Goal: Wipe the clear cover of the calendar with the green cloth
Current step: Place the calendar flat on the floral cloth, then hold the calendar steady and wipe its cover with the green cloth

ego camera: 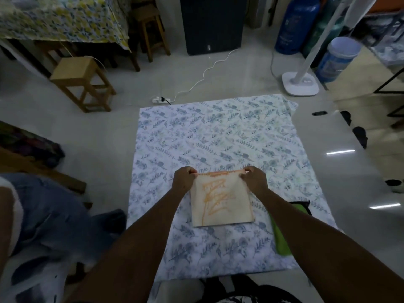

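Observation:
The calendar (222, 201) lies on a leaf-patterned sheet (218, 136) on the floor; its pale cover carries orange scribbles. My left hand (183, 179) pinches its far left corner and my right hand (254, 178) pinches its far right corner, with the far edge lifted slightly. The green cloth (282, 237) lies on the sheet to the right of the calendar, partly hidden under my right forearm. A black-edged object (302, 204) shows beside the cloth.
A power strip (160, 99) with a white cord lies just beyond the sheet. A wooden stool (80, 82) stands at the far left, a white fan base (300, 83) at the far right. Blue cylinders (295, 25) stand behind. Another person's jeans-clad leg (54, 215) is at the left.

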